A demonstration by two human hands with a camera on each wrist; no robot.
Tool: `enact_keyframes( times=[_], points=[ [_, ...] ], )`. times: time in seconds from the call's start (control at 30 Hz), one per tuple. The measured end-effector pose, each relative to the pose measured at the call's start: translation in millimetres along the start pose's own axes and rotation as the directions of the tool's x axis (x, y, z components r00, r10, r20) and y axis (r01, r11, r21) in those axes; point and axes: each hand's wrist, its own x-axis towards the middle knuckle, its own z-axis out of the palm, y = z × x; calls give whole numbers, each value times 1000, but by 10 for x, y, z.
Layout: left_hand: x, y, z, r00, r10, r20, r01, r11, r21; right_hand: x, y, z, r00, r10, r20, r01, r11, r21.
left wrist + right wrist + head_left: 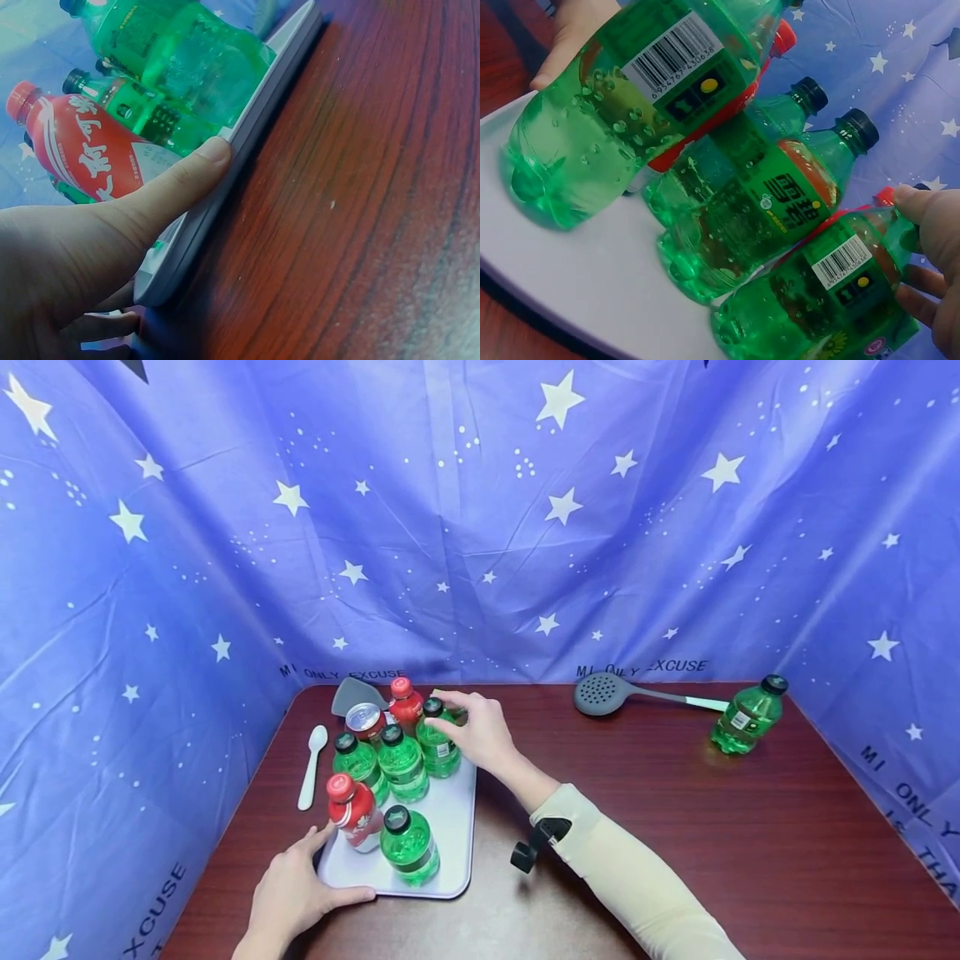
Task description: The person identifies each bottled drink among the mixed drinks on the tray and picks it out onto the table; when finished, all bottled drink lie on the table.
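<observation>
A pale tray (453, 827) holds several bottles and a can. My left hand (288, 885) spans its near left corner; the straight thumb (184, 176) lies against the front rim, while the other fingers are along the left side, partly hidden. My right hand (480, 731) pinches a green bottle (441, 752) around its cap and neck at the tray's back right. In the right wrist view this bottle (817, 300) stands beside two more green bottles. A red-capped bottle (356, 814) is near my left fingers, next to a front green bottle (411, 852).
Behind them on the tray are a silver-topped can (365, 720) and another red bottle (406, 702). A white spoon (312, 768) lies left of the tray, a grey spatula head (356, 695) behind it. Farther right are a slotted skimmer (603, 693) and an upright green bottle (750, 718).
</observation>
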Motion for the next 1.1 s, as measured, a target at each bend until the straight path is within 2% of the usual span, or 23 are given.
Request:
enact_keyframes(
  times=[0.13,0.43,0.57,0.8,1.1],
  points=[
    [-2,0,-2,1000,1,-5,-1,1000,-6,1,2,-91,1000,-8,-18,8,1000,-23],
    [17,6,2,1000,1,6,-1,1000,-6,-11,-5,-394,998,-10,-67,12,999,30],
    [20,12,11,1000,0,16,0,1000,-7,-41,27,-528,996,0,-85,0,1000,4],
    [-5,-3,10,999,-29,46,30,1000,-8,-103,175,-763,991,-42,-129,22,988,-153],
    [17,-4,0,999,-15,34,15,1000,-8,-161,467,-1151,970,-15,-243,-25,987,-161]
  ],
)
